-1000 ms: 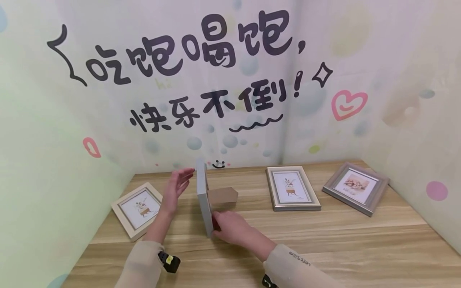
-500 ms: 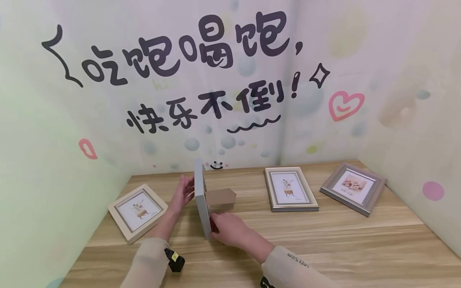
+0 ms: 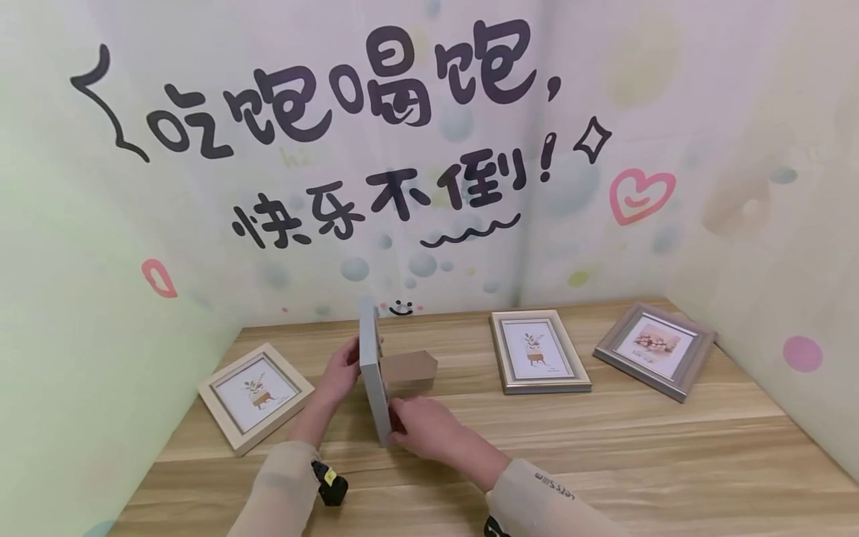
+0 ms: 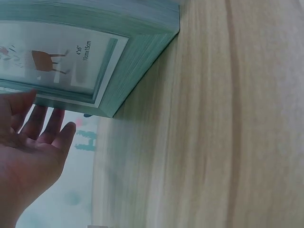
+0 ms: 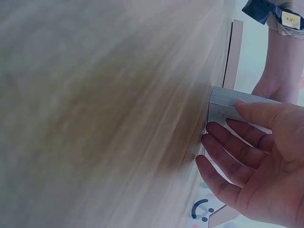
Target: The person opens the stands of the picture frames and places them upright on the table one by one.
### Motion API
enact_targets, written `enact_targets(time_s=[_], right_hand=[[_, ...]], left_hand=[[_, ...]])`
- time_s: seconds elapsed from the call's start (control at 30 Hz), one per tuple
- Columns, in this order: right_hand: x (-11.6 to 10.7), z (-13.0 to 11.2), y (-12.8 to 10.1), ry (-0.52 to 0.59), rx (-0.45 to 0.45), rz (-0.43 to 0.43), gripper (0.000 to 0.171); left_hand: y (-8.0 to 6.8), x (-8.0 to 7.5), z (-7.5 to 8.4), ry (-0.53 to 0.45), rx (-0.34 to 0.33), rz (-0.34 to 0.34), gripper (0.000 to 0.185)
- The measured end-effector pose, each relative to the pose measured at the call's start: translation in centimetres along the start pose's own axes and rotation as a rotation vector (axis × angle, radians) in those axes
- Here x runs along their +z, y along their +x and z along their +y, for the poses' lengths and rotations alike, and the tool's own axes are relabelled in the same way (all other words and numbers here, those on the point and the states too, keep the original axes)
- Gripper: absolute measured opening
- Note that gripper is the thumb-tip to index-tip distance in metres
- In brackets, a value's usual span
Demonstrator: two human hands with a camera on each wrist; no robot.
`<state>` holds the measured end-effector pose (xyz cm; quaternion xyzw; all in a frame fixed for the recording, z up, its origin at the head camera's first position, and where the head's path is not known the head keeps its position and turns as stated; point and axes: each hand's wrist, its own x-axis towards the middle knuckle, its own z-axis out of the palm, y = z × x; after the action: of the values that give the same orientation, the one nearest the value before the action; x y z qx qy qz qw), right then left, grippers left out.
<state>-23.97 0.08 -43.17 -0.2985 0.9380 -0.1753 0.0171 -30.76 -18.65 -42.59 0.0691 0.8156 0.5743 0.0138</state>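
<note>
Four picture frames, two hands, one table.

Three frames lie flat (image 3: 256,394) (image 3: 539,351) (image 3: 654,350), one grey frame (image 3: 373,377) stands on the wooden table (image 3: 604,447); two hands (image 3: 341,371) (image 3: 429,430) beside it.

Table (image 3: 604,447): matt wood grain, smooth. Upright picture frame (image 3: 371,373): grey-green, matt, possibly painted wood; its back stand (image 3: 409,371) looks like brown cardboard.

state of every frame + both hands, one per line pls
grey-blue frame: upright on the table, back stand out
left hand: fingers straight, against its front
right hand: thumb and fingers grip its near bottom corner
light wood frame: flat, face up
silver frame: flat, face up
grey frame: tilted, face up
</note>
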Motion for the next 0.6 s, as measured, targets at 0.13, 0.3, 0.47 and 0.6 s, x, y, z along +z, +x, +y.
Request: enact_targets(time_s=[0.13, 0.3, 0.47, 0.6], right_hand=[[-0.1, 0.0, -0.1, -0.012, -0.014, 0.001, 0.021], [-0.3, 0.1, -0.3, -0.009, -0.022, -0.004, 0.019], [-0.6, 0.5, -0.5, 0.000, -0.026, -0.006, 0.018], [-0.8, 1.1, -0.5, 0.007, -0.038, -0.012, 0.019]], left_hand=[[-0.1, 0.0, -0.2, 0.041, 0.018, 0.054, 0.046], [-0.3, -0.2, -0.5, 0.040, 0.032, 0.117, 0.039], [-0.6, -0.7, -0.8, -0.002, -0.004, 0.173, 0.035], [-1.0, -0.8, -0.7, -0.040, -0.025, 0.198, 0.033]])
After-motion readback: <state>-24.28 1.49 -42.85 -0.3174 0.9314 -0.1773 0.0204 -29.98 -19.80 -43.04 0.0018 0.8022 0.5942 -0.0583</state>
